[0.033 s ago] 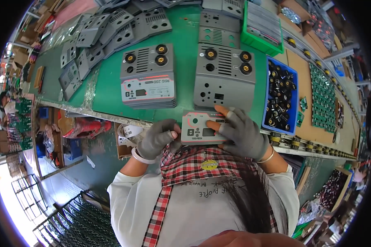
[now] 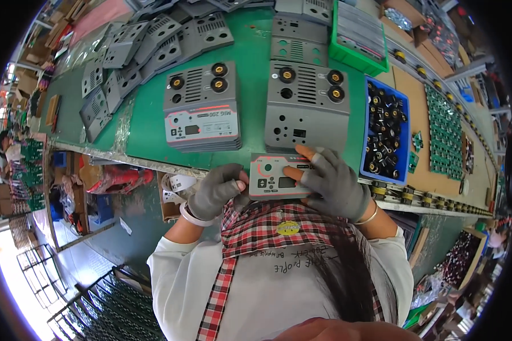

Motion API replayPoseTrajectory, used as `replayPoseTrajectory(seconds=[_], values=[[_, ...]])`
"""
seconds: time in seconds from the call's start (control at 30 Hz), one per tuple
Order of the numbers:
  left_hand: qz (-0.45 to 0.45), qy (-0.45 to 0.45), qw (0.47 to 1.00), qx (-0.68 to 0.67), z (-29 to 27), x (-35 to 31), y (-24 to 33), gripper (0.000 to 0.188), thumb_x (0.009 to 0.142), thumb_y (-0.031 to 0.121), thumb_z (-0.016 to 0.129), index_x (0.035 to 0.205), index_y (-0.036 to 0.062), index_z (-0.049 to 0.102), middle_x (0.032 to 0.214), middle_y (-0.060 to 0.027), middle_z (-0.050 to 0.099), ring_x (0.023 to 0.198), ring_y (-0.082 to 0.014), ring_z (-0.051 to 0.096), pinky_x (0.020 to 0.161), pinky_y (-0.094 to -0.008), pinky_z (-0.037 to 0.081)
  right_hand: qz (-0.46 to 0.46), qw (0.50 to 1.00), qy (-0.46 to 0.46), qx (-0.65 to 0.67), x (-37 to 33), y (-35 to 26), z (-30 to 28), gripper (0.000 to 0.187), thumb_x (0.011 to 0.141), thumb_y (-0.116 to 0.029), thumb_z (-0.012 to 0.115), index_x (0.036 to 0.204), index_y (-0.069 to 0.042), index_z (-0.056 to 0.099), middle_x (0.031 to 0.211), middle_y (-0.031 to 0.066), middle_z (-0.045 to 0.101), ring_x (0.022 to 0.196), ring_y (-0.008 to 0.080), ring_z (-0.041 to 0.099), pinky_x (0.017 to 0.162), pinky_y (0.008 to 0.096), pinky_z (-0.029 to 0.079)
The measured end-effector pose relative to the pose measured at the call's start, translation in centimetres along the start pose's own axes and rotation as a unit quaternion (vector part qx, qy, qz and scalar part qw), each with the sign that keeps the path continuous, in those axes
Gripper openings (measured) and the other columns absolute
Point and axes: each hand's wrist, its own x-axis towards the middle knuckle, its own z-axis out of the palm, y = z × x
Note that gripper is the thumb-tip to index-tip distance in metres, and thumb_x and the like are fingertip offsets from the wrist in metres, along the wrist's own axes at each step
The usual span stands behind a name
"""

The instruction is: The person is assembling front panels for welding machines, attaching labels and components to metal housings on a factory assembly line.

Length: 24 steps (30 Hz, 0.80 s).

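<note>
I hold a small grey and pink label panel (image 2: 275,177) at the near edge of the green table (image 2: 250,85). My left hand (image 2: 217,190), in a grey glove, grips its left end. My right hand (image 2: 330,181), also gloved with bare fingertips, presses on the panel's right half. Just beyond lies a stack of grey metal front plates (image 2: 308,105) with gold sockets, its top plate without a label. To the left sits another stack of plates (image 2: 202,108) whose top plate bears a label.
A blue bin (image 2: 385,133) of black knobs stands right of the stacks. A green crate (image 2: 359,33) sits at the back. Many loose grey plates (image 2: 142,51) overlap at the far left. Green circuit boards (image 2: 446,133) lie on the brown bench at right.
</note>
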Motion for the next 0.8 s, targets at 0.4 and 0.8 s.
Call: replayPoseTrajectory(seconds=[0.4, 0.8], values=[[0.077, -0.032, 0.972, 0.218, 1.8, 3.3, 3.9, 0.027, 0.082, 0.026, 0.058, 0.077, 0.0001, 0.052, 0.065, -0.0048, 0.056, 0.052, -0.0076, 0.050, 0.047, -0.0209, 0.038, -0.004, 0.978, 0.178, 0.105, -2.0, 2.6, -2.0, 0.069, 0.054, -0.033, 0.078, 0.116, -0.013, 0.054, 0.126, 0.0177, 0.041, 0.111, 0.0362, 0.043, 0.092, 0.0447, 0.038], [0.007, 0.126, 0.894, 0.429, 2.4, 8.2, 2.6, 0.024, 0.082, 0.026, 0.057, 0.078, 0.0037, 0.052, 0.054, -0.0080, 0.053, 0.051, -0.0173, 0.056, 0.047, -0.0315, 0.041, 0.323, 0.824, 0.322, 0.337, -1.7, 7.2, 1.7, 0.024, 0.078, -0.014, 0.061, 0.063, -0.002, 0.047, 0.050, 0.0008, 0.039, 0.048, 0.0057, 0.033, 0.044, 0.0258, 0.029]])
